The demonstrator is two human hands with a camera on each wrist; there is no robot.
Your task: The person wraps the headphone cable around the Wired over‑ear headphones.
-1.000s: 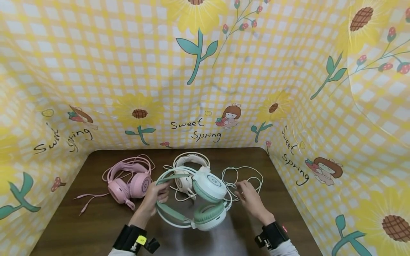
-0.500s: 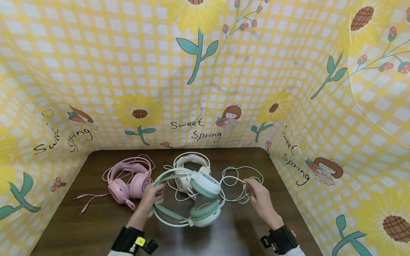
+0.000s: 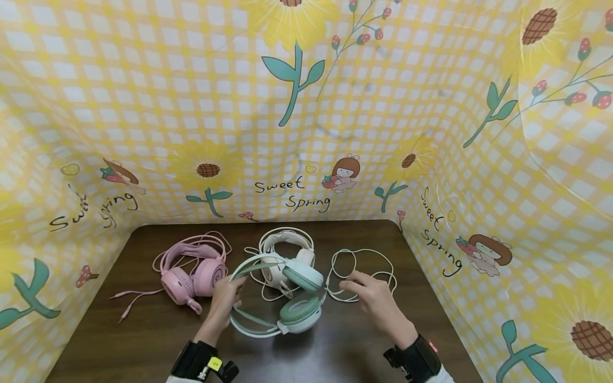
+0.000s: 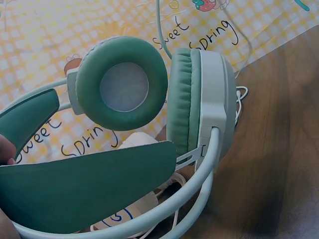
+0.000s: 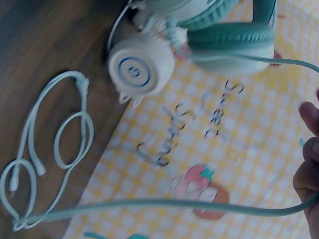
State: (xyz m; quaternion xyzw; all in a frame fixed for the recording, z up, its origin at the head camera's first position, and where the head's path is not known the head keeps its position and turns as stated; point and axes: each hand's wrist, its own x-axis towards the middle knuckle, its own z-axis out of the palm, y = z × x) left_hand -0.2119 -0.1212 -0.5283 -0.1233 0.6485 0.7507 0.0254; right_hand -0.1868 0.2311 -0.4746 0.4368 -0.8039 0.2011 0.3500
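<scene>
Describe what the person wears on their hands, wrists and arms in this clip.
Both hands are bare: left hand, right hand. Each wrist carries a broad black band with a small black device fixed to it; the left band bears a small yellow tag, the right band a small red mark. Light sleeve edges show just behind both bands.

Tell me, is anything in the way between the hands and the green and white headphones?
Nothing visible is. The left hand already grips the mint-green and white plastic headphones by the headband, and the right hand pinches their pale green cable. The pink headphones and cream headphones lie behind, off to the side.
</scene>
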